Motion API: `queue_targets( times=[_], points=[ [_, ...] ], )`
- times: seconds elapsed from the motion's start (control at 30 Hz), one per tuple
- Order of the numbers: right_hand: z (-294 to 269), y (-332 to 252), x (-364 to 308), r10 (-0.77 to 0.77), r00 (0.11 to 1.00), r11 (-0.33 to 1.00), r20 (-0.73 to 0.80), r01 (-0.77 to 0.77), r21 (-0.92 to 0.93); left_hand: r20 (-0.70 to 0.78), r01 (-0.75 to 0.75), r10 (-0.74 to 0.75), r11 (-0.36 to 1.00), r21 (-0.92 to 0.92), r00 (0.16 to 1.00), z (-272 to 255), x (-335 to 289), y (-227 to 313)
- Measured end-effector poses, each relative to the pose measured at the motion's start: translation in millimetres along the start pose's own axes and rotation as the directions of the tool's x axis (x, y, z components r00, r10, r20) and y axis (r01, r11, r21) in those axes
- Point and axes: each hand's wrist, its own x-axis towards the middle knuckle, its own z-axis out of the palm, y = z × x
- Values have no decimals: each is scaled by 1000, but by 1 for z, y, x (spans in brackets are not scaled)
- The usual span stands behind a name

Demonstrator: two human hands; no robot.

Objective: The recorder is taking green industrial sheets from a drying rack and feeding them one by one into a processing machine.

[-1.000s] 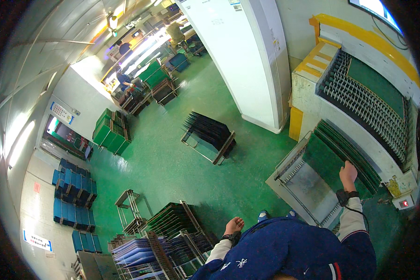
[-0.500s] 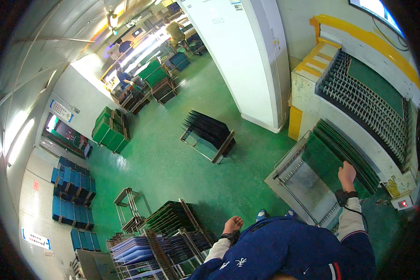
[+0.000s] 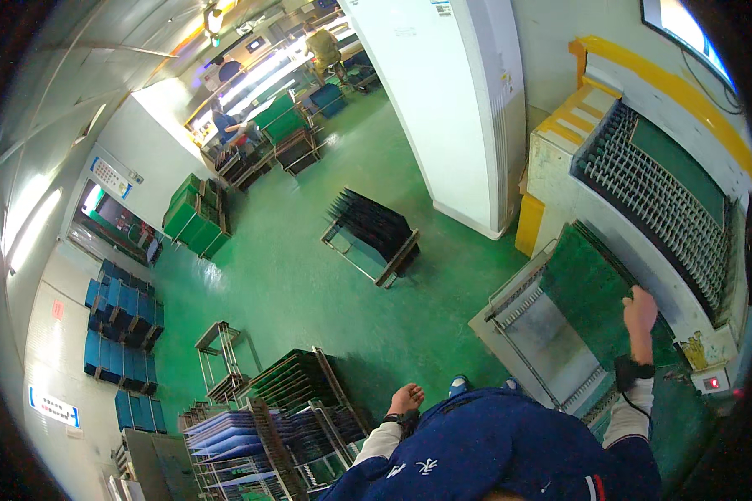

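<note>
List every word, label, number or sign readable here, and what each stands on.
Navy jacket: white characters, not copied here.
Blue-and-white wall sign: too small to read.
Upper wall notice: too small.
Pink wall sheet: any print too small.
Tall white cabinet: labels too small.
Red-lit switch box: any marking too small.

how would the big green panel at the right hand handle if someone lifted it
The green panel is probably fairly stiff, since it sits in the wire rack without obvious sagging. It looks thin beside its broad face, so it may be light for its size. Lifted only where the right hand is, it might swing or tilt.
</note>
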Motion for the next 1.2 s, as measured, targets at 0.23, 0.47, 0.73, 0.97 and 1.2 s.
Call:
queue_targets(
  times=[0.23,0.47,0.73,0.97,1.2],
  points=[
    [-68,34,7,-10,983,997,-183,24,77,-49,-25,27,999,45,998,29,6,1],
    [-71,97,5,366,923,382,116,-263,886,55,71,-72,997,14,996,21,21,3],
    [-34,96,-9,314,878,-627,361,-94,773,-93,53,-36,981,185,995,33,24,8],
    [16,115,30,440,780,-717,446,6,697,-118,65,-44,982,177,992,40,17,11],
    [18,91,42,361,829,-755,426,-9,656,-198,-4,45,980,201,979,56,4,0]
  ],
)
